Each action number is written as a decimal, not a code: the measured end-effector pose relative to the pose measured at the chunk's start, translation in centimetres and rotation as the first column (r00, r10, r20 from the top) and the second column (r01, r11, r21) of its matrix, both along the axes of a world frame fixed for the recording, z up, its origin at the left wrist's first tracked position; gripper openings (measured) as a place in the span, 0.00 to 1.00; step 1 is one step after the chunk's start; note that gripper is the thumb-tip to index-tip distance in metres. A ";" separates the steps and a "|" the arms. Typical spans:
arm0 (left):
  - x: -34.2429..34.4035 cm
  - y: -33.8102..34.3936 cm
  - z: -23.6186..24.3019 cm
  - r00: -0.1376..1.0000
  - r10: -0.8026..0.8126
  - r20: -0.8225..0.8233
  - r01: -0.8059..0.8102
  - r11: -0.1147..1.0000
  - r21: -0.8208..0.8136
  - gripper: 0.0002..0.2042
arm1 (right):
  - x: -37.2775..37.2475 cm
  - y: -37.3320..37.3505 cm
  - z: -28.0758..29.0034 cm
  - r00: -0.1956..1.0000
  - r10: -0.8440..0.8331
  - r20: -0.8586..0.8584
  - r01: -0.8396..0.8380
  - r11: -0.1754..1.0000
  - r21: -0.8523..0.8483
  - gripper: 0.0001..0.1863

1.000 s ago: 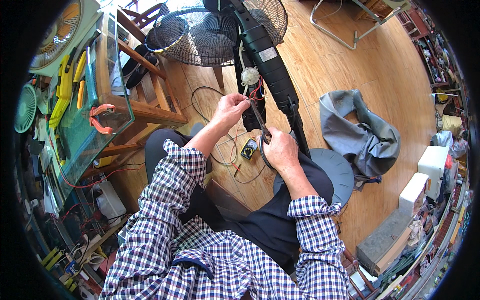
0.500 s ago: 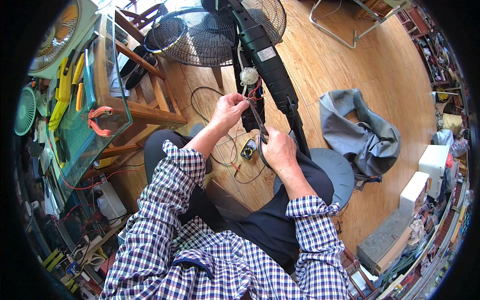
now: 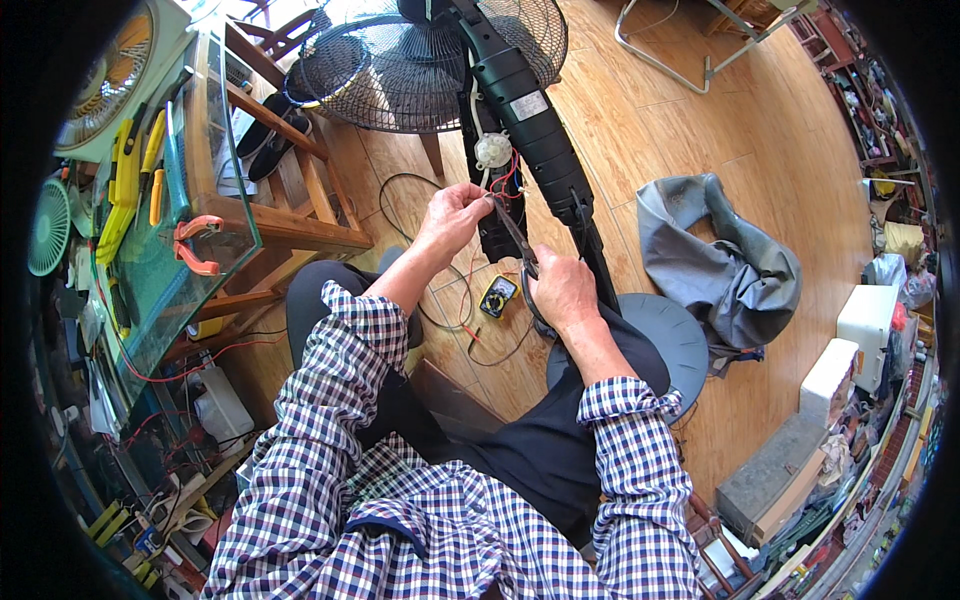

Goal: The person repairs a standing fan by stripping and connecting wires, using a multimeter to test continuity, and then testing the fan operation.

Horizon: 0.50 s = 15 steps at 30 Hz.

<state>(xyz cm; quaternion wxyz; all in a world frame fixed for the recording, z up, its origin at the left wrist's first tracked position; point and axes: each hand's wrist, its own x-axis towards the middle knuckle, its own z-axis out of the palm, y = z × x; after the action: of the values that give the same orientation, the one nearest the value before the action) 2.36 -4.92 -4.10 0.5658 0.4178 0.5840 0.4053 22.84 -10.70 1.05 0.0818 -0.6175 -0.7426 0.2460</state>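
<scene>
Pinching what looks like red wire [image 3: 516, 166], the left fingers [image 3: 474, 206] meet, while right fingers [image 3: 551, 263] grip scissors [image 3: 516, 231].

On my feed, a wood-plank floor [image 3: 690, 140] carries a small yellow-and-black multimeter [image 3: 498, 293] and a crumpled grey cover [image 3: 752, 285]. I also see orange-handled pliers [image 3: 196, 262] on the glass counter [image 3: 165, 305].

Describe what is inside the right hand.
The right hand holds scissors: the blades and part of a dark handle loop show. The hand covers the rest of the handles.
</scene>
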 end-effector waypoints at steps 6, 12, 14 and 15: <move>0.4 0.0 0.2 0.996 -0.027 0.091 0.029 0.999 -0.016 0.07 | -0.6 -0.4 0.1 0.992 -0.085 -0.091 0.084 0.996 -0.014 0.14; 0.4 -0.2 1.0 0.982 0.040 0.183 -0.023 0.995 -0.096 0.07 | -1.6 -1.3 1.6 0.993 -0.110 0.041 0.112 0.992 -0.052 0.20; 0.4 -0.3 0.9 0.976 0.048 0.214 -0.025 0.994 -0.110 0.06 | -1.7 -1.5 2.4 0.991 -0.120 0.062 0.123 0.992 -0.042 0.18; 0.2 -0.3 0.6 0.972 0.044 0.231 -0.019 0.993 -0.113 0.06 | -1.6 -1.5 2.4 0.990 -0.121 0.068 0.124 0.991 -0.048 0.18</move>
<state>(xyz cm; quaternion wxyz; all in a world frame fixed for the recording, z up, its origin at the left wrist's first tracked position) 2.57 -5.22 -3.45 0.6460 0.3263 0.5414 0.4278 21.20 -12.23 3.49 0.0567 -0.6715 -0.6989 0.2396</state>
